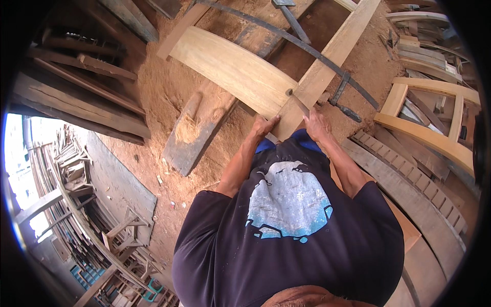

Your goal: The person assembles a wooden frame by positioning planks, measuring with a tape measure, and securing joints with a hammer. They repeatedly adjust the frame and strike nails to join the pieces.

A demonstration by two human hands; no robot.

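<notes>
My left hand is closed on the near corner of a pale wooden frame, beside the end of its broad curved panel. My right hand grips a thin dark tool that slants across the frame's long rail; its kind is too small to make out. The tool's far end comes close to a small dark round spot where panel and rail meet. A long bar clamp lies across the frame, its screw handle just beyond my right hand.
A hammer rests on a grey plank past the frame. Another plank with wood shavings supports the work over sawdust-covered ground. Dark timbers stand at left, an assembled frame and stacked boards at right.
</notes>
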